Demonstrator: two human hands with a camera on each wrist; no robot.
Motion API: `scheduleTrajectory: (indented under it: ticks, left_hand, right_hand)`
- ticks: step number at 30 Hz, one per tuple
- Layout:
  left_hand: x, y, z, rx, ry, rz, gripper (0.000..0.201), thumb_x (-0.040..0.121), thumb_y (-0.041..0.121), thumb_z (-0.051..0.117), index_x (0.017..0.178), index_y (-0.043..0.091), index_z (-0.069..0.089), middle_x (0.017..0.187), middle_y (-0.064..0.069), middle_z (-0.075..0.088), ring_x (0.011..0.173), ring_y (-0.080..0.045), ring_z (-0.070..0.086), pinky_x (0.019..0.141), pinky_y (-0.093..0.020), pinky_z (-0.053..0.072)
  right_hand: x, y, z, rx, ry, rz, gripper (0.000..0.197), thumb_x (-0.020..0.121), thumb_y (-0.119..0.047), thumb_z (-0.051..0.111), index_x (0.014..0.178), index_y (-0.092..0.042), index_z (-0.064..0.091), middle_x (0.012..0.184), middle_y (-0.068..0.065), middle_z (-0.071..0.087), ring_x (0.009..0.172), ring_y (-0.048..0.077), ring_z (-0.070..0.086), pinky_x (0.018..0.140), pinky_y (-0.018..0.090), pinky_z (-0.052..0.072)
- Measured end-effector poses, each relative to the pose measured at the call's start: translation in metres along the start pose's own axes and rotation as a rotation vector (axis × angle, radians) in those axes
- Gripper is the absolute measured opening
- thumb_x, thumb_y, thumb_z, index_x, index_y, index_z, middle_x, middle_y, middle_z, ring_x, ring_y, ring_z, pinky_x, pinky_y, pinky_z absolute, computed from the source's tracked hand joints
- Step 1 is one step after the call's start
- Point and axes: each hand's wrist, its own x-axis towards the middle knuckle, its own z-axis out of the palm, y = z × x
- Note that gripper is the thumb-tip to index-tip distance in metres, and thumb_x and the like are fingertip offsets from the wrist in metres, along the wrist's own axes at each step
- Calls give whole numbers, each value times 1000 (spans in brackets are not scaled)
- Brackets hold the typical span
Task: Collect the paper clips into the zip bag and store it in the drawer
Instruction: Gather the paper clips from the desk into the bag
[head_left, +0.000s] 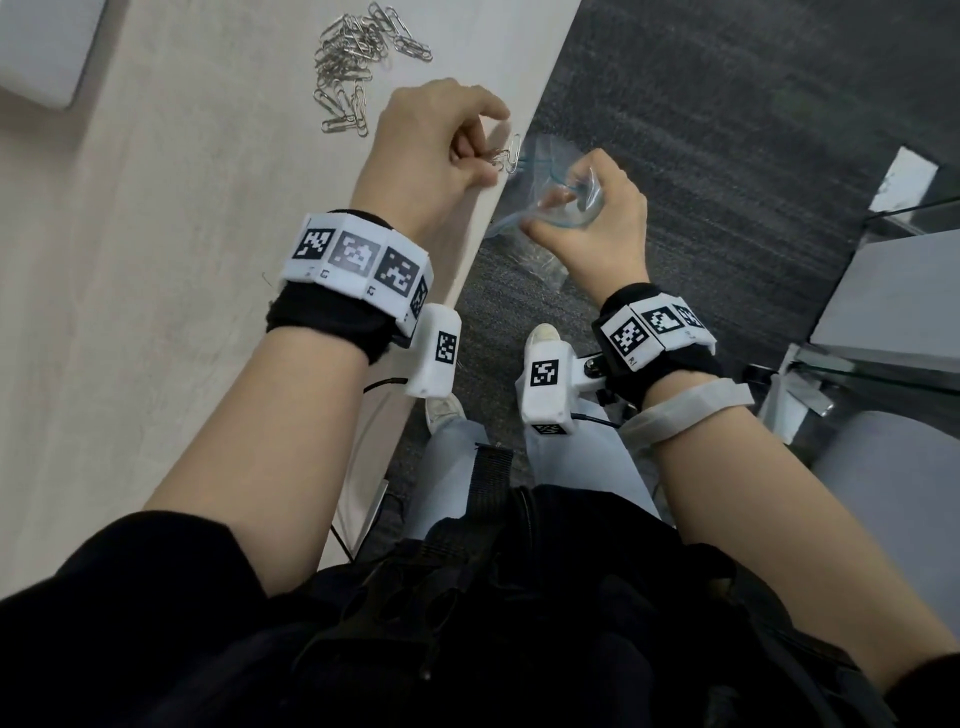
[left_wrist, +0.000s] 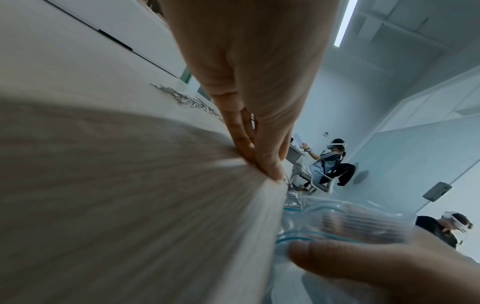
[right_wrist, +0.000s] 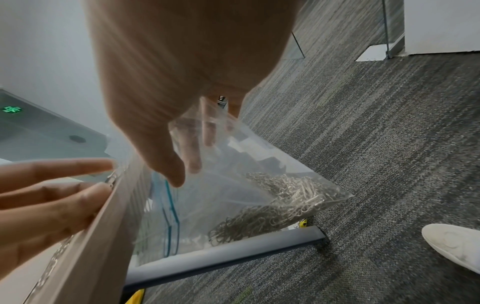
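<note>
The left hand (head_left: 426, 150) sits at the counter (head_left: 171, 291) edge with its fingers curled over a few clips (head_left: 506, 156) at the rim, pushing or pinching them; which of the 2 cannot be told. In the left wrist view the fingertips (left_wrist: 270, 168) press right at the counter's edge. The right hand (head_left: 587, 218) grips the zip bag (head_left: 550, 197) just beside and below that edge, over the carpet (head_left: 727, 130), its fingers curled round the bag's mouth and holding it wide. In the right wrist view the bag (right_wrist: 233, 185) hangs from the hand (right_wrist: 182, 72) against the counter's side, with a heap of clips (right_wrist: 280, 205) already lying in its lower corner. A loose pile of clips (head_left: 353, 62) lies farther up the counter, apart from the left hand. A white shoe (right_wrist: 451, 244) rests on the carpet near the bag.
</note>
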Motion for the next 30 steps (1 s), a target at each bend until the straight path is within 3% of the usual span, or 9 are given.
scheduleTrajectory:
  ticks: [4,8,12,15,18,21,23,25,30]
  left_hand:
    - [7,3,0,91,-59,39,22,76,11,73,98,13,72,99,-9,62,80,-12,52,82,-26,49]
    - [9,10,6,150,-140,105,18,77,13,72,96,14,73,100,-11,63,85,-22,60,84,-36,50]
    - [6,15,16,65,-168,119,28,72,7,74,100,10,70,94,-11,65,77,-16,58,76,-26,49]
    - [3,15,11,-58,-69,96,27,71,3,68,97,10,71,89,-6,65,77,-12,59,74,-23,52]
    - [3,2,-1,9,200,48,26,77,5,57,98,15,70,98,-5,66,91,-13,61,80,-22,50]
    - [6,-18,-15,199,484,-61,32,80,26,54,111,27,64,122,-1,56,118,-19,48,95,-36,43]
    - [10,-31,-24,357,401,-206,47,85,40,51,130,32,49,146,-4,36,139,-24,26,111,-46,25]
    - [16,-38,-31,365,290,-273,56,87,47,48,140,31,36,156,-7,16,145,-29,5,114,-55,6]
    - [42,-42,-35,281,255,-256,60,88,53,44,139,24,36,157,-12,6,145,-31,-2,113,-56,-4]
  right_hand:
    - [1,0,0,1,8,-1,37,57,-45,73,70,-38,39,88,15,64,86,29,62,76,49,52]
    - [1,-4,-2,-7,14,-31,37,58,-46,71,70,-38,37,84,13,65,82,29,60,73,44,51]
    - [1,-8,-5,13,21,-30,35,60,-38,69,68,-38,35,77,5,57,75,20,50,69,40,46]
    - [2,-7,-6,9,34,-26,37,60,-38,72,67,-36,37,79,9,61,78,22,54,71,43,48]
    - [3,-9,-6,7,5,-2,37,57,-45,70,68,-36,36,84,14,63,79,23,55,71,38,48]
    - [6,-9,-2,8,-8,28,37,56,-47,70,69,-36,38,89,18,64,85,30,61,77,43,53]
    - [9,-8,0,17,-4,40,36,56,-45,72,69,-36,39,90,18,64,86,33,63,78,49,53]
    - [11,-8,2,13,-5,41,36,56,-45,71,69,-36,39,90,18,64,86,33,63,78,50,53]
    - [16,-8,2,3,-5,18,36,57,-49,71,69,-37,39,88,14,66,89,30,62,82,48,51]
